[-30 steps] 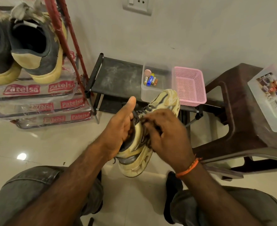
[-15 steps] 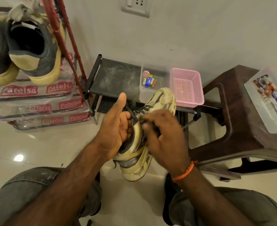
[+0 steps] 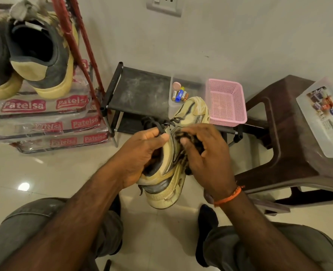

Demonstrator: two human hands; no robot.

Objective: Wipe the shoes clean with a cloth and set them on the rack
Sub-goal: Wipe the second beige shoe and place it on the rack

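Wiping shoe (image 3: pixel 173 153) w/ cloth (image 3: pixel 189 141)
L hand (image 3: pixel 142 153) is gripping the collar, holding shoe above floor btwn knees; R hand (image 3: pixel 206 153) is clutching cloth, pressing it on the laces.

Head view, looking steeply down, close over lap

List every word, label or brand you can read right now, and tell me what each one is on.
"Patelsa": red labels repeated on the clear plastic wrap over the shoe rack's lower shelves.
"MULTI-": white letters on a blue strip on the plastic box lid on the stool; the rest is cut off and the small print is blurred.
Tag on the shoe tongue: too small to read.
Batteries in the clear tub: print unreadable.
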